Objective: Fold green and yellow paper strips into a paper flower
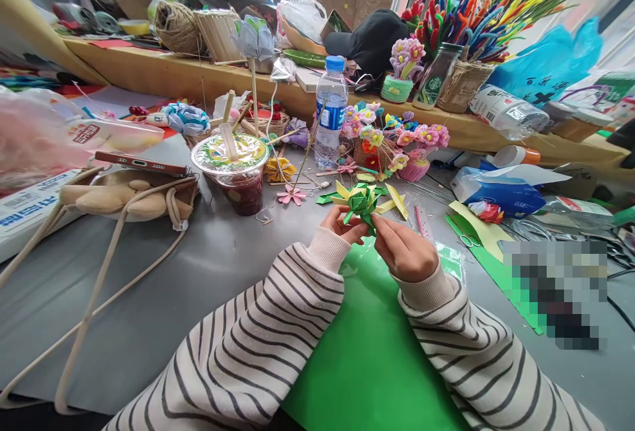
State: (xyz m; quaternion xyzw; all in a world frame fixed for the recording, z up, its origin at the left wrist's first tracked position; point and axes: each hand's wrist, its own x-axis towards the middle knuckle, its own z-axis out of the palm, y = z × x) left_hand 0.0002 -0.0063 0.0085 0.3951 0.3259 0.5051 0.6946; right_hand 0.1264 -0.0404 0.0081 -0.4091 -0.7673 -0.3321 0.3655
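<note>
1. I have both hands narrowed on one thing: my left hand (342, 226) grips the left side of a green folded-paper piece (361, 203), and my right hand (404, 249) pinches its lower right.
2. That piece sits just right of my view's centre, at the far end of the green sheet; its form is a compact bud of crisp, angular folds. Pointed yellow strips (397, 201) show beside it; I cannot tell whether they are attached.
3. Clock directions run from that piece. At six o'clock the green sheet (377, 352) lies smooth and faintly glossy on the grey table (228, 272).
4. At nine o'clock I see a clear plastic cup (243, 192) with a domed lid and dark red contents; beyond it, a soft beige bag (109, 199) with cord straps.
5. At eleven, a ribbed water bottle (331, 114) stands upright.
6. At one, fuzzy flowers (431, 135) cluster, their petals rounded.
7. Between three and four, scissors (469, 240) rest by green paper.
</note>
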